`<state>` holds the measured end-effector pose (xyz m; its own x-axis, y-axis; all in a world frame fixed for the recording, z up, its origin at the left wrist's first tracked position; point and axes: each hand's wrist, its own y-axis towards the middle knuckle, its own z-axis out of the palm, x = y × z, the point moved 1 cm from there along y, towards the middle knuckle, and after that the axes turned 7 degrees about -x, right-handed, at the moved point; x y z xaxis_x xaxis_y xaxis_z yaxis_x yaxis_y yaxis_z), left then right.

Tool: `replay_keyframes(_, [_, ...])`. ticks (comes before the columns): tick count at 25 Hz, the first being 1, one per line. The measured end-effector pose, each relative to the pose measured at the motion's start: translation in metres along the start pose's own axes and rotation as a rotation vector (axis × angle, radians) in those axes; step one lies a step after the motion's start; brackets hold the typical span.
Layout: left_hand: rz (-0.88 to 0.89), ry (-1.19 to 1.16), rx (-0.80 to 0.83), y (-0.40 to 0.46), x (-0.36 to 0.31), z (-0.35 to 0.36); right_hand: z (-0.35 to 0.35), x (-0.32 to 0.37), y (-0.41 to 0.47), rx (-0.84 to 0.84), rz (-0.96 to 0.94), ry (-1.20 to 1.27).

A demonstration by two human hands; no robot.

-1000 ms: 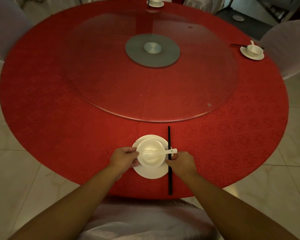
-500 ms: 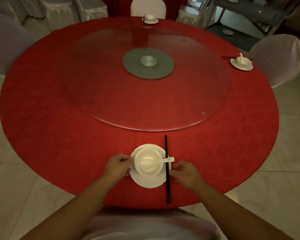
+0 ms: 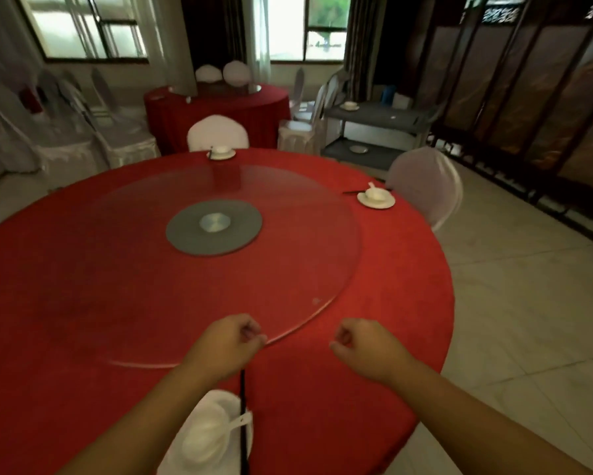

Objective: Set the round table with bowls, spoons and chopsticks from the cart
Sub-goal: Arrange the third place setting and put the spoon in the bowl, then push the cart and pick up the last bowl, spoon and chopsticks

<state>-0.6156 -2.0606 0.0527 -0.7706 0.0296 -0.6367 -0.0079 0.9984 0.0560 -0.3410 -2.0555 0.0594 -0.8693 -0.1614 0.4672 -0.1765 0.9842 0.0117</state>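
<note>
On the round red table [image 3: 82,303] the near place setting lies below my arms: a white plate [image 3: 216,402] with a white bowl [image 3: 202,443], a white spoon [image 3: 238,421] and black chopsticks [image 3: 243,406] at its right side. My left hand [image 3: 226,344] and my right hand [image 3: 367,351] hover above the table, loosely curled and holding nothing. Two more settings stand on the table, one at the right [image 3: 375,197] and one at the far edge [image 3: 221,151]. The grey cart [image 3: 374,118] at the back right carries another bowl [image 3: 350,105].
A glass turntable [image 3: 288,269] with a grey hub [image 3: 214,226] covers the table's middle. White-covered chairs stand at the far side [image 3: 218,133] and the right [image 3: 425,180]. A second red table [image 3: 216,111] and dark folding screens [image 3: 528,97] stand behind.
Both hands have let go of the bowl and plate and lifted up over the table. The view has tilted upward, so the room and the cart now show.
</note>
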Motion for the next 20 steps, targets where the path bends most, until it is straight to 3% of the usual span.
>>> replay_keyframes(5, [0.239,0.068,-0.002,0.084,-0.173,0.063,-0.136,-0.099,0.035,-0.160,-0.142,-0.132])
replay_keyframes(11, [0.375,0.026,-0.022,0.172,-0.383,0.168,-0.287,-0.246,0.068,-0.212,-0.079,-0.186])
replay_keyframes(16, [0.375,0.056,-0.027,0.249,-0.487,0.222,-0.376,-0.356,0.114,-0.241,0.011,-0.138])
replay_keyframes(20, [0.374,0.146,-0.058,0.336,-0.528,0.261,-0.414,-0.436,0.181,-0.244,0.078,-0.151])
